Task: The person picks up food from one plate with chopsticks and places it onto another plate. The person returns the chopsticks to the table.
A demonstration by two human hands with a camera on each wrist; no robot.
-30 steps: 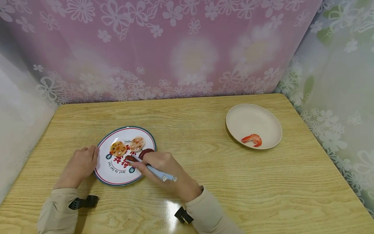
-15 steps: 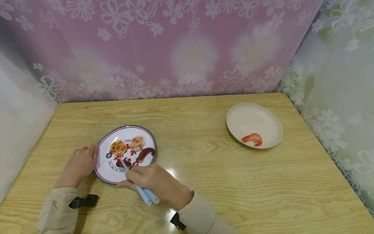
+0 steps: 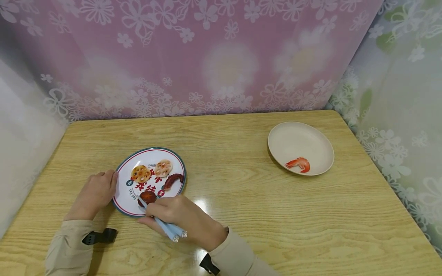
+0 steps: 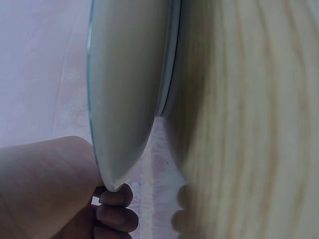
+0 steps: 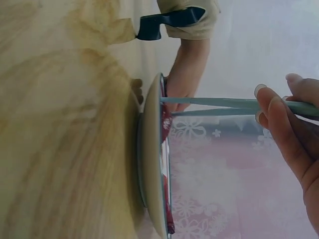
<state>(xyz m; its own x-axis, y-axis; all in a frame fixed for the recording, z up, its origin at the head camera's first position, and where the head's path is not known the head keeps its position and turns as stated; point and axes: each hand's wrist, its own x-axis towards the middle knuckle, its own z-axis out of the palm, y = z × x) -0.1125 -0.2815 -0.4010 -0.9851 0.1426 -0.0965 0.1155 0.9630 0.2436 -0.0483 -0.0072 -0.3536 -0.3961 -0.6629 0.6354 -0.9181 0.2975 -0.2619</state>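
Observation:
My left hand (image 3: 94, 191) grips the left rim of a white plate (image 3: 124, 200) with a blue-green edge; in the left wrist view its fingers (image 4: 117, 216) curl under the rim. Light-blue chopsticks (image 3: 167, 229) are held in my right hand (image 3: 188, 216) over the plate's near side. Their tips are at a roundish glossy brown food piece (image 3: 147, 197), one along its left side; in the right wrist view the tips (image 5: 173, 114) stand spread at it. Two lotus root slices (image 3: 141, 174) and a dark red octopus tentacle (image 3: 173, 181) also lie on this plate.
A beige plate (image 3: 300, 140) stands at the back right of the wooden table (image 3: 276, 214), with an orange-red shrimp (image 3: 299, 165) near its front rim. A pink floral curtain (image 3: 228, 57) hangs behind the table's far edge.
The chopsticks moved left and nearer from beside the tentacle. The brown piece shifted toward the near rim and turned, showing a rounder face. My left hand stayed at the rim.

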